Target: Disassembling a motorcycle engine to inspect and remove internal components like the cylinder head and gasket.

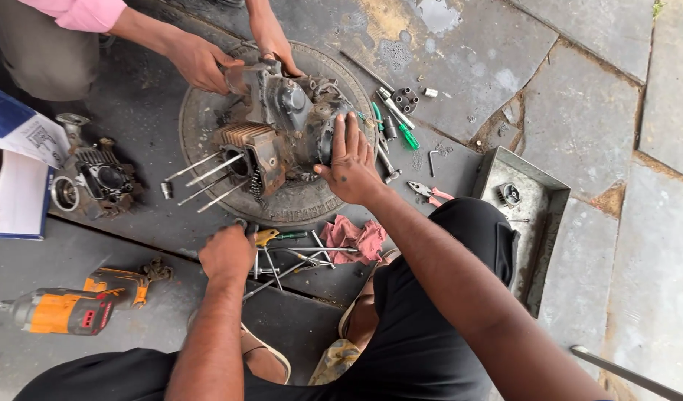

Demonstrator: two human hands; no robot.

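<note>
A greasy engine block (286, 126) with long studs sticking out to the left rests on a round rubber disc (297, 204) on the stone floor. My right hand (350, 160) lies flat against the block's right side, fingers spread. My left hand (226, 252) reaches down into a scatter of hand tools (293, 256) by the disc's front edge; its fingers are hidden, so what it grips is unclear. Across from me another person's two hands (200, 59) hold the block's far side.
An orange power driver (74, 308) lies at the left front. A separate cylinder part (104, 182) and papers (18, 171) sit at the left. A pink rag (354, 238), pliers (429, 194), screwdrivers (401, 126), a socket holder (405, 99) and a metal tray (527, 215) lie to the right.
</note>
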